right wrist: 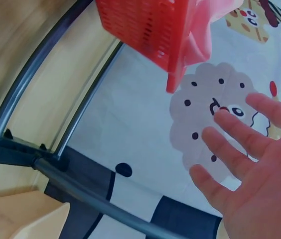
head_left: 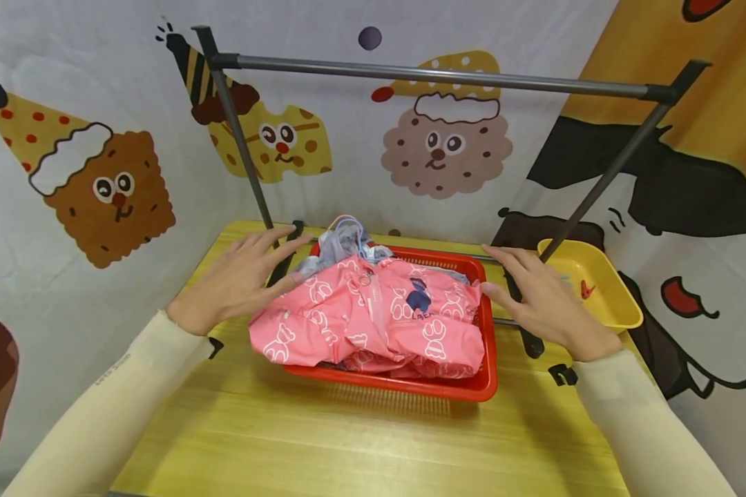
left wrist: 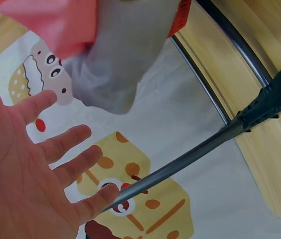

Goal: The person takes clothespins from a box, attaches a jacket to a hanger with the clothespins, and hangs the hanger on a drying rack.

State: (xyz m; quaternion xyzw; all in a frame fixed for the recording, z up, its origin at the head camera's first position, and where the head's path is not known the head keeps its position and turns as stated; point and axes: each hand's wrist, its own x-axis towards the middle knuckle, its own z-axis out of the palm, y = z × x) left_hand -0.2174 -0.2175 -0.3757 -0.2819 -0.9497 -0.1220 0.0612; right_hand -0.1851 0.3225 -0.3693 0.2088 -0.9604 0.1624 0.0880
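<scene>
In the head view, a pink garment (head_left: 323,310) with white bear outlines, a zip and a dark blue bear print lies over a red plastic basket (head_left: 410,388). Grey-blue fabric (head_left: 332,248) shows behind it, along with pink and blue hanger hooks (head_left: 350,219). My left hand (head_left: 233,279) hovers at the basket's left side, fingers extended and holding nothing. On the other side, my right hand (head_left: 543,304) is held up beside the basket with its fingers straight. Both wrist views show spread fingers, with visible space between the left hand (left wrist: 26,169) and the cloth.
A grey metal rack stands over the basket, its top bar (head_left: 410,71) running across the back. At the right, a yellow bin (head_left: 628,310) holds a red clip (head_left: 587,290) and other small items. Everything stands on a wooden table (head_left: 348,449) before a cartoon-printed cloth.
</scene>
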